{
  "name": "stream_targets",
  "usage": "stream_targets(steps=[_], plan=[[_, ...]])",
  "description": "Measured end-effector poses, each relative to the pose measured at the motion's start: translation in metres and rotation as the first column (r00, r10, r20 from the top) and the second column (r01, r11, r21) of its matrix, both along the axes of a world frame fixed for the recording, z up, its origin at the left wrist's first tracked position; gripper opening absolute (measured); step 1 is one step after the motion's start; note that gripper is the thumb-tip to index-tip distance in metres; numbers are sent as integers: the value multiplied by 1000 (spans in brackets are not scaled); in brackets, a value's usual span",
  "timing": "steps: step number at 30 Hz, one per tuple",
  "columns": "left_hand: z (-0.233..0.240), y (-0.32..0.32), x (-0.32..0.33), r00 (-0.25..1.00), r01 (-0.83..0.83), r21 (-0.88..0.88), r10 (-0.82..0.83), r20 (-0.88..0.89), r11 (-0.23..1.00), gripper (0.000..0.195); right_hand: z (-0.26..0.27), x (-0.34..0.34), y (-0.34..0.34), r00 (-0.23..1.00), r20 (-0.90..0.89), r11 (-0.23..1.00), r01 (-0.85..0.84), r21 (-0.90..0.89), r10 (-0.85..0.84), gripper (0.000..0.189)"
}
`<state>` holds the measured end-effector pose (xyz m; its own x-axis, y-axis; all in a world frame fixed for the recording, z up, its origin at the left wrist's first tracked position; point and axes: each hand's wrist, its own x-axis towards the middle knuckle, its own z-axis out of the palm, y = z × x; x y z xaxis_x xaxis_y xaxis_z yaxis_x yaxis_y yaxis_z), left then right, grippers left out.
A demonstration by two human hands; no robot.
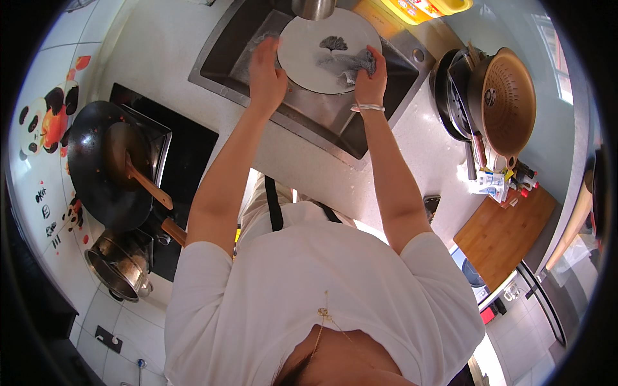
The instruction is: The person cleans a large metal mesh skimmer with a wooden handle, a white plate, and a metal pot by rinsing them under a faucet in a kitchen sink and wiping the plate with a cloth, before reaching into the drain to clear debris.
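A large round white plate [301, 53] with a dark tree print is tilted over a dark rectangular kitchen sink [309, 113]. At its left rim, my left hand [267, 79] grips the edge, its fingertips slightly blurred. My right hand [372, 82] is at the right rim and has a grey mesh cloth [359, 62] bunched in its fingers. The cloth lies against the plate's face, partly blurred by motion. Just above the plate's far edge is a metal faucet [314, 7], cut off by the picture's top.
On the left, a black wok [96, 159] with a wooden-handled spatula [149, 186] sits over the cooktop [190, 140], near a steel pot [120, 265]. To the right stand a brown colander [509, 101] with stacked pans, a phone [431, 207] and a wooden cutting board [507, 236]. A yellow bottle [415, 9] is behind the sink.
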<state>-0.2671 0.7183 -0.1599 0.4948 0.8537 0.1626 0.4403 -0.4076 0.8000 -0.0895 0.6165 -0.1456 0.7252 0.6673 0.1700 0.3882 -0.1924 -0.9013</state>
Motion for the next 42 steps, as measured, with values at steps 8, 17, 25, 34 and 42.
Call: stream_targets(steps=[8, 17, 25, 34, 42], plan=[[53, -14, -10, 869, 472, 301, -379, -320, 829, 21, -18, 14, 13, 445, -892, 966, -184, -181, -82, 30], [52, 26, -7, 960, 262, -276, -280, -27, 925, 19, 9, 15, 42, 595, -762, 967, 157, -200, -254, 26], [17, 30, 1, 927, 160, -598, 89, 365, 785, 18, 26, -69, 53, 867, 173, 881, -473, -9, 467, 38], [33, 39, -5, 906, 190, -724, 166, 390, 664, 16, -44, -4, 70, 840, -535, 993, -42, 110, 95, 36], [34, 51, 5, 769, 294, -815, 384, 512, 499, 17, -55, 8, 23, 24, -999, 986, 165, -38, -42, 38]])
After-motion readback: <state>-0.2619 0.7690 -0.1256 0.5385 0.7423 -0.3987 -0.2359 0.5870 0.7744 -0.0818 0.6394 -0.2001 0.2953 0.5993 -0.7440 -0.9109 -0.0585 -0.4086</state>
